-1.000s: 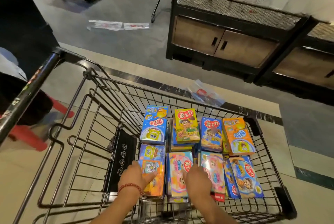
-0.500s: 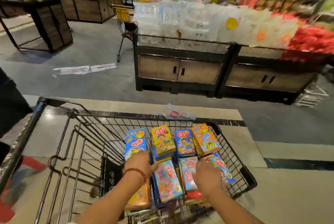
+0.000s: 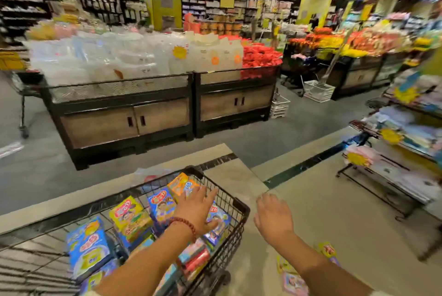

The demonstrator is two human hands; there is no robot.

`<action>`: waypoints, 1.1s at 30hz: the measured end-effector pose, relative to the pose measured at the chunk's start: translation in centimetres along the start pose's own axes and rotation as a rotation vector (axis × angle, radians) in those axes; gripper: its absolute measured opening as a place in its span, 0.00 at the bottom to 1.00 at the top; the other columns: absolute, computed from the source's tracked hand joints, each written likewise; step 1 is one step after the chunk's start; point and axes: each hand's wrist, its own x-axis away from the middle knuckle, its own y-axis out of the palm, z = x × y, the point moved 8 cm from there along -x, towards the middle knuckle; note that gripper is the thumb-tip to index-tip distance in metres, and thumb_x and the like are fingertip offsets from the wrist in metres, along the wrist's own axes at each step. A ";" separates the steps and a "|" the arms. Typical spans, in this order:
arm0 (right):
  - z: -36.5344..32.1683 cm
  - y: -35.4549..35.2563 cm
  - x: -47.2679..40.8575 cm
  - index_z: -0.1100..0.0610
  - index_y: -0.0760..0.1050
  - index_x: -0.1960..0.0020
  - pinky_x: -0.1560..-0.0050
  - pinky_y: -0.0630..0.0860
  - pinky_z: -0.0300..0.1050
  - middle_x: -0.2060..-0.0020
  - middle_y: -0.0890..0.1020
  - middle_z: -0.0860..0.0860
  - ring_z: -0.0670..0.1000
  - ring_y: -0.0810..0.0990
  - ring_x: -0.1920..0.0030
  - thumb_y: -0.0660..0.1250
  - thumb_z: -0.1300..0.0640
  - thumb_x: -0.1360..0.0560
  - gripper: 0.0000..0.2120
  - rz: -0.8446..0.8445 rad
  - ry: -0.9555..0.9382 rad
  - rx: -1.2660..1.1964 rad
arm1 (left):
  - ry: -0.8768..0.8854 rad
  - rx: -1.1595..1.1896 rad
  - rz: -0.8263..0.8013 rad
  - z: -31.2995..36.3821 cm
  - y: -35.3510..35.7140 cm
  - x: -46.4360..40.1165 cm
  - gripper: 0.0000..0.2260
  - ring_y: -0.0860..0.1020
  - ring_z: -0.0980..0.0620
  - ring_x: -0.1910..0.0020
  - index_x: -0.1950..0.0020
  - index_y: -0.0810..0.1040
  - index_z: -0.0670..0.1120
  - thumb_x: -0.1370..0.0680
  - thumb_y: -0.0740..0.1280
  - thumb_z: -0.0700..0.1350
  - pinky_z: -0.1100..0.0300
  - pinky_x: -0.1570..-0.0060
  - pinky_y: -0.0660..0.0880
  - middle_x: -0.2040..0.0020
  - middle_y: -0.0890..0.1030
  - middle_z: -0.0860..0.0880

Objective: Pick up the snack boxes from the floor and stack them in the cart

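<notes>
Now left hand (image 3: 195, 209) flat above cart (image 3: 235, 202) boxes (image 3: 130, 218); right hand (image 3: 273, 218) outside.

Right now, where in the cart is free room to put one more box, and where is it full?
The cart is bare on its near-left side, between the wire wall and the blue box. The front right corner is crowded: snack boxes lie edge to edge under the left hand. The right hand hangs outside, over open floor beside more boxes on the floor.

Left hand (image 3: 195, 212) flat, right hand (image 3: 273, 218) loose, empty
</notes>
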 end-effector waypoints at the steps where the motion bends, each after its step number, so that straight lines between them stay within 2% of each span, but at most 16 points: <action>1: 1.7 0.1 0.5 0.56 0.78 0.66 0.72 0.72 0.48 0.67 0.78 0.54 0.55 0.79 0.65 0.81 0.50 0.51 0.19 -0.011 0.037 0.005 | 0.032 -0.012 -0.009 1.6 -0.2 -0.8 0.37 0.48 0.46 0.23 0.22 0.44 0.52 0.23 0.59 0.62 0.43 0.27 0.50 0.22 0.50 0.47; 4: 7.0 1.2 2.1 0.57 0.80 0.64 0.73 0.73 0.49 0.65 0.80 0.54 0.55 0.79 0.64 0.81 0.49 0.54 0.22 -0.054 0.144 0.004 | 0.136 -0.031 -0.024 6.5 -0.5 -3.2 0.36 0.51 0.47 0.24 0.22 0.47 0.51 0.23 0.59 0.61 0.44 0.28 0.52 0.23 0.53 0.47; 8: 13.8 3.1 4.5 0.55 0.77 0.64 0.75 0.72 0.50 0.66 0.78 0.53 0.55 0.78 0.66 0.79 0.48 0.51 0.20 -0.098 0.244 -0.008 | 0.245 -0.044 -0.044 12.5 -0.2 -6.6 0.36 0.53 0.47 0.24 0.22 0.49 0.50 0.24 0.60 0.62 0.45 0.28 0.54 0.23 0.54 0.47; 11: 18.3 4.3 5.8 0.55 0.77 0.66 0.76 0.72 0.49 0.67 0.77 0.52 0.54 0.77 0.67 0.68 0.47 0.42 0.12 -0.106 0.305 0.000 | 0.325 -0.058 -0.082 17.2 0.3 -9.0 0.34 0.54 0.47 0.24 0.22 0.50 0.49 0.23 0.59 0.60 0.46 0.28 0.53 0.23 0.55 0.46; 12: 19.9 5.1 6.1 0.55 0.76 0.67 0.77 0.71 0.48 0.68 0.77 0.52 0.54 0.77 0.68 0.67 0.48 0.43 0.11 -0.117 0.325 -0.008 | 0.347 -0.061 -0.095 18.8 0.6 -9.9 0.34 0.54 0.47 0.24 0.22 0.50 0.49 0.23 0.59 0.60 0.46 0.28 0.53 0.23 0.54 0.46; 16: 26.6 10.1 7.1 0.57 0.79 0.67 0.77 0.73 0.47 0.68 0.78 0.53 0.54 0.78 0.68 0.80 0.50 0.59 0.23 -0.219 0.448 -0.088 | 0.391 -0.058 -0.180 24.6 3.2 -14.2 0.34 0.53 0.47 0.24 0.22 0.49 0.49 0.22 0.58 0.60 0.46 0.27 0.50 0.22 0.54 0.47; 19: 31.1 13.8 7.5 0.57 0.81 0.66 0.77 0.74 0.47 0.68 0.80 0.54 0.56 0.79 0.68 0.81 0.49 0.57 0.23 -0.279 0.509 -0.134 | 0.421 -0.074 -0.248 28.8 6.0 -17.7 0.34 0.54 0.48 0.24 0.22 0.49 0.49 0.23 0.57 0.61 0.46 0.27 0.50 0.23 0.55 0.48; 20: 32.3 14.7 7.7 0.58 0.81 0.66 0.76 0.74 0.47 0.68 0.80 0.55 0.56 0.79 0.69 0.80 0.48 0.53 0.20 -0.315 0.524 -0.143 | 0.424 -0.078 -0.272 30.1 7.0 -18.8 0.34 0.54 0.48 0.24 0.22 0.49 0.49 0.23 0.57 0.62 0.46 0.27 0.50 0.23 0.55 0.48; 22: 34.2 16.1 7.9 0.58 0.79 0.68 0.75 0.75 0.49 0.70 0.78 0.55 0.57 0.79 0.71 0.67 0.49 0.42 0.12 -0.330 0.536 -0.152 | 0.425 -0.090 -0.329 32.2 9.3 -20.7 0.34 0.54 0.48 0.24 0.22 0.50 0.49 0.23 0.56 0.63 0.47 0.27 0.50 0.23 0.56 0.48; 23: 35.0 16.9 8.0 0.57 0.79 0.66 0.74 0.76 0.50 0.70 0.79 0.55 0.57 0.79 0.71 0.61 0.51 0.39 0.12 -0.346 0.537 -0.169 | 0.424 -0.095 -0.361 33.1 10.4 -21.5 0.34 0.55 0.48 0.24 0.22 0.50 0.49 0.23 0.56 0.63 0.47 0.27 0.51 0.23 0.56 0.48; 25: 36.7 18.9 8.4 0.57 0.79 0.61 0.74 0.78 0.52 0.66 0.82 0.56 0.58 0.82 0.67 0.58 0.52 0.39 0.15 -0.383 0.564 -0.213 | 0.412 -0.098 -0.436 34.5 12.9 -22.8 0.35 0.55 0.49 0.24 0.22 0.50 0.49 0.23 0.56 0.64 0.47 0.27 0.51 0.23 0.56 0.47; 27: 37.9 21.5 8.5 0.57 0.82 0.63 0.75 0.78 0.52 0.66 0.83 0.55 0.57 0.83 0.68 0.55 0.52 0.39 0.19 -0.450 0.554 -0.230 | 0.378 -0.088 -0.509 35.4 15.6 -23.7 0.38 0.56 0.50 0.25 0.22 0.50 0.50 0.26 0.52 0.67 0.48 0.27 0.51 0.23 0.57 0.47; 28: 38.5 22.9 8.7 0.57 0.83 0.65 0.76 0.77 0.51 0.67 0.83 0.54 0.56 0.82 0.69 0.57 0.50 0.40 0.18 -0.486 0.554 -0.243 | 0.356 -0.083 -0.536 35.6 16.7 -24.1 0.39 0.56 0.50 0.25 0.22 0.50 0.50 0.28 0.51 0.69 0.48 0.26 0.52 0.23 0.57 0.48; 29: 39.1 24.0 8.8 0.58 0.83 0.66 0.77 0.77 0.50 0.67 0.82 0.54 0.56 0.82 0.70 0.65 0.48 0.42 0.15 -0.517 0.567 -0.251 | 0.335 -0.077 -0.563 35.8 17.9 -24.6 0.38 0.56 0.50 0.24 0.22 0.49 0.51 0.27 0.53 0.68 0.49 0.27 0.52 0.23 0.56 0.48; 31: 40.3 27.0 8.4 0.58 0.83 0.66 0.77 0.76 0.49 0.66 0.83 0.54 0.56 0.82 0.69 0.79 0.47 0.58 0.25 -0.555 0.579 -0.283 | 0.303 -0.065 -0.597 36.2 20.1 -25.9 0.37 0.55 0.50 0.24 0.22 0.47 0.52 0.25 0.58 0.65 0.49 0.27 0.51 0.22 0.54 0.48; 33: 41.7 30.6 7.7 0.58 0.84 0.64 0.76 0.76 0.50 0.64 0.84 0.55 0.56 0.83 0.67 0.81 0.47 0.65 0.31 -0.576 0.621 -0.326 | 0.287 -0.055 -0.619 36.8 22.7 -27.9 0.37 0.54 0.50 0.24 0.22 0.46 0.52 0.24 0.58 0.64 0.49 0.27 0.52 0.22 0.53 0.48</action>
